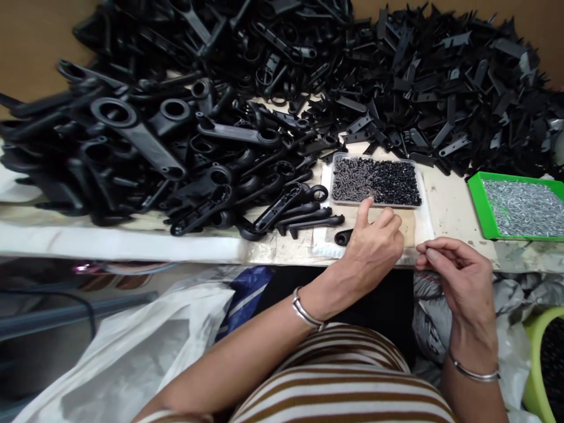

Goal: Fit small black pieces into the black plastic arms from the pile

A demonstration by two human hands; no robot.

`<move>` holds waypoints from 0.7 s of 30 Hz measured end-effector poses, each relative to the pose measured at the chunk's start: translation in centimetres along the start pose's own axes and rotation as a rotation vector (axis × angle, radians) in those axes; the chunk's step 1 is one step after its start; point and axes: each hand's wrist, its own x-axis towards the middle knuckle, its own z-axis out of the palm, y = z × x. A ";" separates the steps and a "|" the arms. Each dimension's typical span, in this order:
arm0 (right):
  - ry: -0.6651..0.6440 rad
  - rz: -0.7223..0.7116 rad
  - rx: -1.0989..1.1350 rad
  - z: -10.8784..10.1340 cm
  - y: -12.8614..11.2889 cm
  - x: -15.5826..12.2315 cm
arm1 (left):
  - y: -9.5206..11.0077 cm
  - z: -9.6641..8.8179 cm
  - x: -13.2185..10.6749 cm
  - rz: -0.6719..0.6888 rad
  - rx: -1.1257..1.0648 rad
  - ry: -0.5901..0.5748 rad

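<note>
My left hand [374,239] is over the table's front edge, its index finger raised near a clear box and its other fingers curled. Below it lies a black plastic arm [342,237]; only the ringed left end shows, the remainder is covered by the hand. Off to the right, my right hand [462,270] has thumb and fingertips pinched together; whatever is between them is too small to name. Just beyond the left hand, the clear plastic box [376,204] holds small grey springs or screws [352,179] on one side and small black pieces [400,182] on the other.
Many black plastic arms with ringed ends [141,138] are heaped at left. Flat black plastic pieces [440,88] form another heap at back right. A green tray [480,205] of small silver pins stands at right. A yellow-green bucket [535,358] is below the table.
</note>
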 end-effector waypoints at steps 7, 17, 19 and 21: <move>0.031 0.028 0.141 0.2 -0.2 -0.3 | 0.0 -1.0 -0.8 -0.076 -0.505 0.175; -0.060 -0.024 0.150 1.3 -0.3 -0.6 | -0.5 -2.7 -3.3 -1.008 -1.906 0.036; -0.070 -0.008 0.146 1.8 -0.6 -0.8 | -0.4 -2.7 -3.6 -1.026 -1.947 0.026; -0.074 -0.013 0.108 2.4 -1.0 -1.1 | -0.4 -2.8 -3.8 -1.032 -1.974 0.016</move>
